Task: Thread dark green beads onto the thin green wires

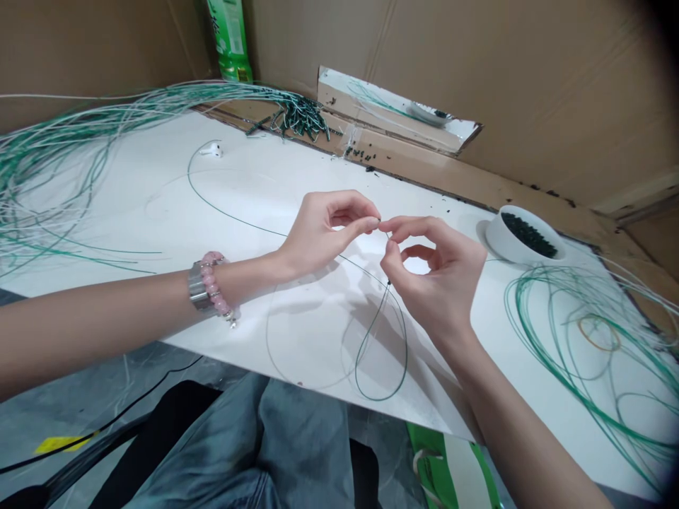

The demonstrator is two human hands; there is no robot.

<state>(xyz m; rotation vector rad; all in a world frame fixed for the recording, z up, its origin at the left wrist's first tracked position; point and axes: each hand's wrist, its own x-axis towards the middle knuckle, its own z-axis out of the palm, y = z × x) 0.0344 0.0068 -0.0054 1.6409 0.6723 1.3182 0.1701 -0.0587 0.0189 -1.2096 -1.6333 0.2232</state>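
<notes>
My left hand (pixel 329 230), with a pink bead bracelet (pixel 211 283) and a metal band at its wrist, pinches thumb to forefinger on a thin strand. Close beside it, my right hand (pixel 438 265) has its fingertips closed on the same thin green cord (pixel 407 343). The cord hangs below my right hand in a loop, with a small dark bead or knot (pixel 389 283) at the loop's top. Another stretch of it runs left across the white board (pixel 175 205). What exactly lies between the fingertips is too small to make out.
A white bowl (pixel 498 237) of dark green beads stands right, near a coil of green cord (pixel 530 360). Green and white strands (pixel 47 162) lie left, their beaded ends (pixel 305 116) at the back. An earbud (pixel 212 149), green bottle (pixel 232 42) and cardboard walls (pixel 530 85) are behind.
</notes>
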